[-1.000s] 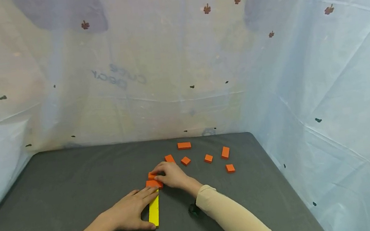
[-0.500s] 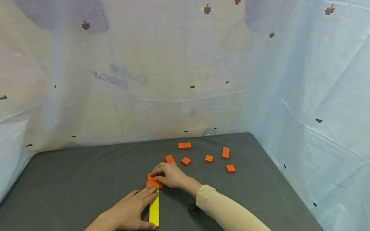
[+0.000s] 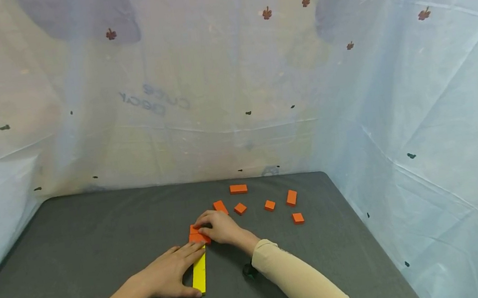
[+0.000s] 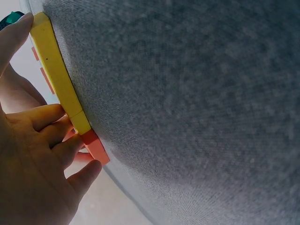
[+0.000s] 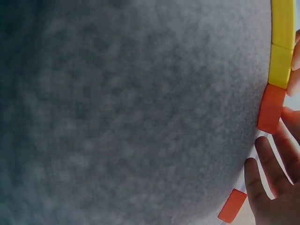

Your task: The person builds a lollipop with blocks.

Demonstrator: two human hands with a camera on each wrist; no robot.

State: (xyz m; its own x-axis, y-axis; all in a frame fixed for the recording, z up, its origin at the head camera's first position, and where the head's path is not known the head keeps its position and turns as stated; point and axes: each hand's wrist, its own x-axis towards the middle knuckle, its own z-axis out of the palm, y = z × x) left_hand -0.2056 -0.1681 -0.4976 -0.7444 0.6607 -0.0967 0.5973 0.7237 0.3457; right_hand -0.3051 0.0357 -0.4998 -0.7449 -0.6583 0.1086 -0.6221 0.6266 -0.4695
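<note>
A row of yellow blocks lies on the dark tabletop; the wrist views show a seam between a longer and a shorter piece. Two orange blocks adjoin its far end. My left hand spans the yellow row, its thumb at the near end and its extended fingertips by the join with the orange. In the left wrist view those fingers lie along the row's side. My right hand pinches the farther orange block between thumb and fingers, partly covering it. That block sits flush against the nearer orange one.
Several loose orange blocks lie beyond and right of my right hand, among them a long one, a small one and another. Translucent sheeting hangs behind the dark table and along its right side.
The farther orange block has shifted slightly left and toward me under my right hand, lining up against the nearer orange one. My left hand has stayed in place.
</note>
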